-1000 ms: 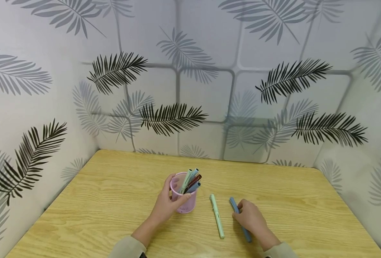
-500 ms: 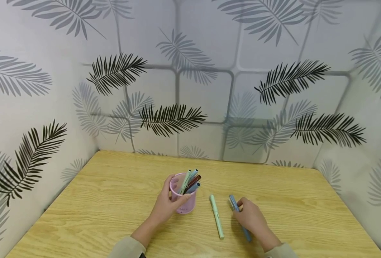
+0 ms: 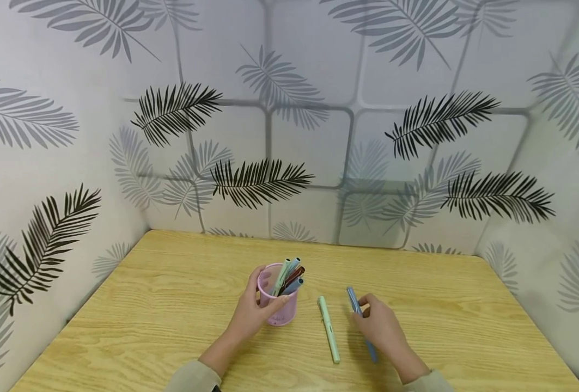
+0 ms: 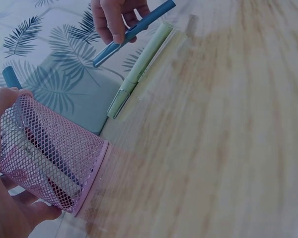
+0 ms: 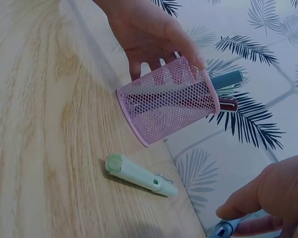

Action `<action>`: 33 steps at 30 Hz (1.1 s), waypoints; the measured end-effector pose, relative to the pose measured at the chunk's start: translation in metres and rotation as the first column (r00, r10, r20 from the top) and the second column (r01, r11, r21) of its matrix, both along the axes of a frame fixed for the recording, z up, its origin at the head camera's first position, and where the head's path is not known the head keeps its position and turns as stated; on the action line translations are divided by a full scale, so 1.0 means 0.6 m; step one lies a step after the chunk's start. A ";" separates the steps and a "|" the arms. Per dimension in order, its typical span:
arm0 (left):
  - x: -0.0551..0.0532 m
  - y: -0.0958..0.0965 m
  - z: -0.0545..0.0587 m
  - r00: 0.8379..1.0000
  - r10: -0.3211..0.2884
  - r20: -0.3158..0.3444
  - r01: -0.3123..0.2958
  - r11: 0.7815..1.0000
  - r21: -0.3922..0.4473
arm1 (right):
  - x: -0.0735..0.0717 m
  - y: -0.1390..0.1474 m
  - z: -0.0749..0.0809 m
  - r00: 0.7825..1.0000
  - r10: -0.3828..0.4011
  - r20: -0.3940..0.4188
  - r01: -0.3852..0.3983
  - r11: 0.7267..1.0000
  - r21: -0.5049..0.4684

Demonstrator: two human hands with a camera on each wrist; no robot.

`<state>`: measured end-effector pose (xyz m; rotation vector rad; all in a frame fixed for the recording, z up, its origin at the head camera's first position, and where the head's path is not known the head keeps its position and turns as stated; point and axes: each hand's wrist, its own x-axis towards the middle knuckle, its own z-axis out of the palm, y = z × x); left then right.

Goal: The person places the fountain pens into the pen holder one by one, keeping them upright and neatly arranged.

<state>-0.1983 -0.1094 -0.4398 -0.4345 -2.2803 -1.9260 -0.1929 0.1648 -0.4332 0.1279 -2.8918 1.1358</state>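
My left hand (image 3: 253,307) grips a pink mesh pen cup (image 3: 283,316) from its left side, thumb and fingers wrapped around it. Several pens lean inside the cup: a light green one, a dark red pen (image 5: 228,104) and blue ones. With thumb and fingers, my right hand (image 3: 381,325) pinches a blue pen (image 4: 134,32) around its middle; in the left wrist view the pen is raised off the tabletop. Between the two hands a light green pen (image 3: 328,329) lies on the table, its clip end pointing away from me.
The wood-grain table (image 3: 171,283) has a back edge against a wall (image 3: 309,147) printed with dark and grey palm leaves. Similar walls stand at the left and right sides.
The blue pen in my right hand has risen from the tabletop and shifted slightly away from me. My left hand, the cup and the light green pen stay in place.
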 end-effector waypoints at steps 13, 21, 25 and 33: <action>0.005 0.000 0.006 1.000 0.003 0.006 -0.003 1.000 -0.015 | 0.002 -0.015 0.014 0.998 -0.027 -0.060 0.023 0.998 -0.054; 0.006 0.001 0.009 1.000 -0.002 0.002 0.002 1.000 -0.002 | 0.006 -0.026 0.026 0.995 -0.027 -0.092 0.016 0.992 -0.123; 0.008 0.001 0.008 1.000 -0.003 -0.004 0.003 1.000 -0.001 | 0.009 -0.032 0.030 0.994 -0.024 -0.108 0.007 0.987 -0.158; 0.008 -0.001 0.008 1.000 0.004 0.009 -0.004 1.000 -0.003 | 0.010 -0.045 0.041 0.990 -0.025 -0.142 -0.001 0.983 -0.182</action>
